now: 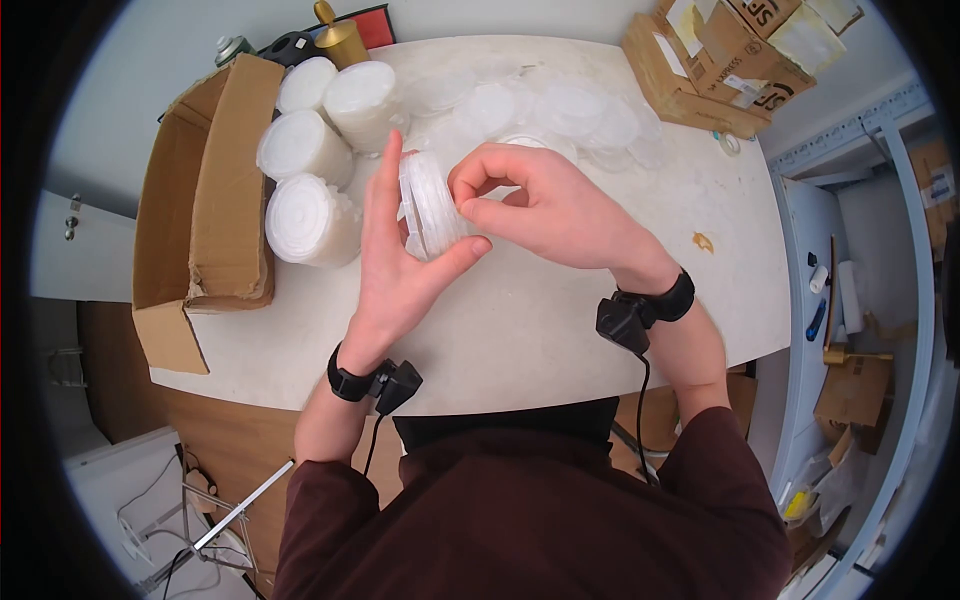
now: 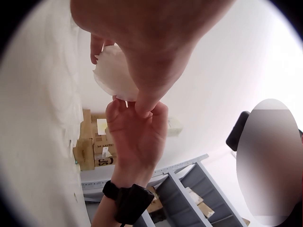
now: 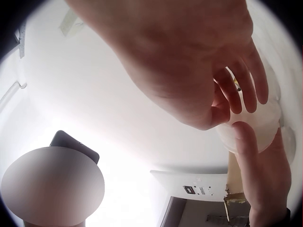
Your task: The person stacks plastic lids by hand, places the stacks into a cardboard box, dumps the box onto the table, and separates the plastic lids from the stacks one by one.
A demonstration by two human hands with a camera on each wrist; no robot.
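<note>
My left hand (image 1: 392,275) grips a short stack of round, translucent white plastic lids (image 1: 433,205), tipped on edge above the table. Its thumb lies along the near side of the stack and its fingers reach up the far side. From the right, my right hand (image 1: 555,212) pinches at the stack's edge with thumb and forefinger, the other fingers curled in. In the left wrist view the lids (image 2: 112,75) show a ragged, thin rim, partly covered by the left hand. The right wrist view has the right fingertips close against the lids (image 3: 262,125).
Tall stacks of similar lids (image 1: 312,222) stand at the left beside an open cardboard box (image 1: 228,190). Loose flat lids (image 1: 570,108) spread across the back of the table (image 1: 560,340). At back right are cartons (image 1: 735,60) and a tape roll (image 1: 729,145).
</note>
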